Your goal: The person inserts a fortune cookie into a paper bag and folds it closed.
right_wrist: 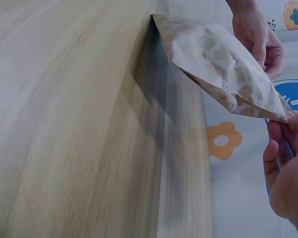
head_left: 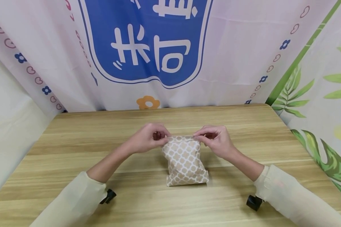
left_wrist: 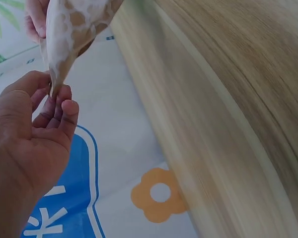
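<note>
A tan paper bag (head_left: 184, 160) with a white lattice pattern stands on the table, bulging in the middle, its top edge drawn flat between both hands. My left hand (head_left: 149, 138) pinches the top left corner between thumb and fingers. At the opposite top corner, my right hand (head_left: 216, 140) pinches the paper the same way. In the left wrist view the bag (left_wrist: 74, 29) narrows to the corner that the left hand (left_wrist: 35, 124) grips. The right wrist view has the bag (right_wrist: 218, 64) slanting up from the table to the right hand (right_wrist: 290, 163). What the bag contains is hidden.
The wooden table (head_left: 88, 135) extends around the bag on all sides. Behind its far edge hangs a pale curtain (head_left: 230, 63) with a blue emblem and an orange flower. A leaf-printed cloth (head_left: 324, 126) hangs at the right. Black wrist devices (head_left: 254, 202) show under the sleeves.
</note>
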{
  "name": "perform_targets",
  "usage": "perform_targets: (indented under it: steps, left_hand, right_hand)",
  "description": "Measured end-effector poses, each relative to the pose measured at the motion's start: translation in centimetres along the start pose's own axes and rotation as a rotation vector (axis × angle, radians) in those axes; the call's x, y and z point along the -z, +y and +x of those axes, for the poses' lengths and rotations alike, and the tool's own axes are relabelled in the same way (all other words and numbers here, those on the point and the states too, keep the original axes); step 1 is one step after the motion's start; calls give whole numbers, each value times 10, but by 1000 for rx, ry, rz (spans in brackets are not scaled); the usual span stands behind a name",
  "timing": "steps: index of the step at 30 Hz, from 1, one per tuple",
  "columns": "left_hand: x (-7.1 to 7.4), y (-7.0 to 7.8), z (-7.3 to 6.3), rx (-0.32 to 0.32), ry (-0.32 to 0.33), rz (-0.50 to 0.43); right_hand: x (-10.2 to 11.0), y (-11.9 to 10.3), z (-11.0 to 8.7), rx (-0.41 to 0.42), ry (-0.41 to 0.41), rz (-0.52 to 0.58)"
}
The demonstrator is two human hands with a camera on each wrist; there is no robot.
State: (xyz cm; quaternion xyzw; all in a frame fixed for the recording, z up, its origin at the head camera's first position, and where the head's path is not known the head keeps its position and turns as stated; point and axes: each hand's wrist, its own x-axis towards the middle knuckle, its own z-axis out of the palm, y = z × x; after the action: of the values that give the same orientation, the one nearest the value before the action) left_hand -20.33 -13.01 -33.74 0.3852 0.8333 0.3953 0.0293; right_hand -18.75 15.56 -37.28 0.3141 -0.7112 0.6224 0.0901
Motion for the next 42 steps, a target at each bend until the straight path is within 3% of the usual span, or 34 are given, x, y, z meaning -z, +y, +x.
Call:
perform_targets:
  steps: [12, 18, 26, 30, 36, 42]
  left_hand:
    - [5, -3, -9, 69, 23, -68]
    - [5, -9, -9, 83, 31, -91]
    - [0, -27, -7, 95, -5, -59]
    - [-2, -35, -5, 118, -41, -67]
    - [-5, -41, -3, 203, -93, -137]
    - [-9, -46, -3, 223, -114, -162]
  right_hand:
    - [3, 2, 0, -56, 0, -1]
    - [5, 3, 2, -197, -47, -71]
    - [7, 14, 8, -372, -162, -164]
    - [5, 22, 10, -383, -203, -195]
    - [2, 33, 11, -351, -243, -222]
    - [-1, 36, 11, -400, -242, -228]
